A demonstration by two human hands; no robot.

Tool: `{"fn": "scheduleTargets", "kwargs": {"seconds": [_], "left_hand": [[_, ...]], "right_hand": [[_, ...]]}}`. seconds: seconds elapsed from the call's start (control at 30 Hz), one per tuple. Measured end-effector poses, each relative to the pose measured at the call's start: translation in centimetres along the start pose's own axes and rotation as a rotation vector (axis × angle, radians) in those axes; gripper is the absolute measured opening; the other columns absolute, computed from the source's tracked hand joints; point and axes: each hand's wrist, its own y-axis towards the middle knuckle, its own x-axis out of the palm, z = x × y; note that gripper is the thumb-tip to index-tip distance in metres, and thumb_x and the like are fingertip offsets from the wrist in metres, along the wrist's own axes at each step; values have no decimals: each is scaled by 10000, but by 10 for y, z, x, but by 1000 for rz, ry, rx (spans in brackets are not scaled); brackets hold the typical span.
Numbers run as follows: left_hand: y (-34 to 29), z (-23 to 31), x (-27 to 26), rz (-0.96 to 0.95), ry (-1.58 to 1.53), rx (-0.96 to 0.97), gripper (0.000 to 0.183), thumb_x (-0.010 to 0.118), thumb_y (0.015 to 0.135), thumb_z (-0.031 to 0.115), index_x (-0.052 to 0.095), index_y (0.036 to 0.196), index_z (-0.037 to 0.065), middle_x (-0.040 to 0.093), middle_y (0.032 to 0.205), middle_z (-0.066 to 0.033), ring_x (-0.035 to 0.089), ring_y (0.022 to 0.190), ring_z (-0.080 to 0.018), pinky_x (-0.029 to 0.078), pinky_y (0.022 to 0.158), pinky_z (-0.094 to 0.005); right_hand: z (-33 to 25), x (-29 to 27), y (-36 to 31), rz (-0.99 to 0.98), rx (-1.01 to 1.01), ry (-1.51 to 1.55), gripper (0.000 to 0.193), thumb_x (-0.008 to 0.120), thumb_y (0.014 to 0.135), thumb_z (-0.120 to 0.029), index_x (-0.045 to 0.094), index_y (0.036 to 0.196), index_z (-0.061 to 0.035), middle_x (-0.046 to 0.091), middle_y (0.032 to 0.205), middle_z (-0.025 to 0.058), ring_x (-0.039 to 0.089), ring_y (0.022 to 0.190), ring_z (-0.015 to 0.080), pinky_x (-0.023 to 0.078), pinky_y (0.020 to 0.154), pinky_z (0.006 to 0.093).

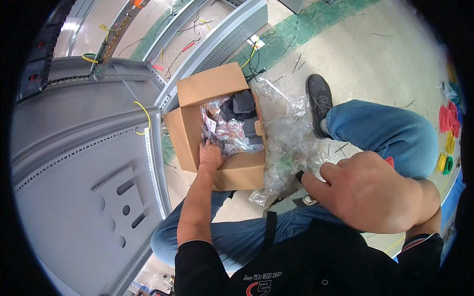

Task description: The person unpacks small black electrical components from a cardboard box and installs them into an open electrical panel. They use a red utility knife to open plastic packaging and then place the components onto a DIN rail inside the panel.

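Observation:
An open cardboard box [185, 140] stands between my legs, flaps folded out. In it lie clear plastic bags [229, 133] with small parts inside, and dark grey block-like pieces [243, 102]. My left hand [211, 154] reaches over the box's near left edge and touches the bags; its fingertips are partly hidden among them, so its grip does not show. Raised close in front of me at the right is my right hand [363, 192], its fingers curled closed. A black tip [299, 175] sticks out at its fingertips and a bit of red shows behind it; the whole thing is hidden.
Crumpled clear plastic wrap [286, 133] lies right of the box. A grey metal cabinet frame [94, 148] fills the left side, and a long metal panel [222, 44] extends behind the box. Wire scraps litter the floor. Coils of coloured wire [448, 120] lie far right.

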Motion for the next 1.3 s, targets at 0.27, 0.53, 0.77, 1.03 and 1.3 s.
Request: {"fn": "scheduleTargets", "kwargs": {"seconds": [0.27,0.53,0.77,1.03,1.3], "left_hand": [[20,5,4,50,-256,103,555,592,977,579,628,1444,280,721,1318,-106,548,1361,-344,371,1129,-567],[27,2,8,-12,-131,-24,546,583,958,576,807,1132,110,684,1380,-84,496,1408,-294,300,1198,-557],[32,3,24,20,-108,6,724,717,898,189,447,1569,219,665,1403,-77,538,1377,-285,398,1135,-558],[34,-4,21,71,-185,-104,824,689,889,157,333,1632,155,472,1588,-149,442,1467,-334,376,1174,-517],[40,-13,9,172,-63,-92,599,635,905,226,570,1498,171,323,1683,-197,200,1592,-406,92,1311,-532]], "right_hand": [[0,1,3,99,-64,-19,232,691,864,-84,647,1057,37,665,812,125,723,709,276,558,556,360],[0,0,10,103,-35,-17,312,713,843,-95,645,1117,37,641,784,111,702,678,253,529,542,359],[-2,0,13,84,-31,-41,443,767,841,-109,663,1253,14,616,733,93,656,617,186,472,520,314],[-4,7,14,148,-38,-46,401,801,860,-134,683,1221,-6,619,713,85,654,605,168,467,519,294],[-4,4,16,103,-54,-53,425,791,856,-116,676,1248,4,625,722,91,650,597,175,470,524,294]]}}
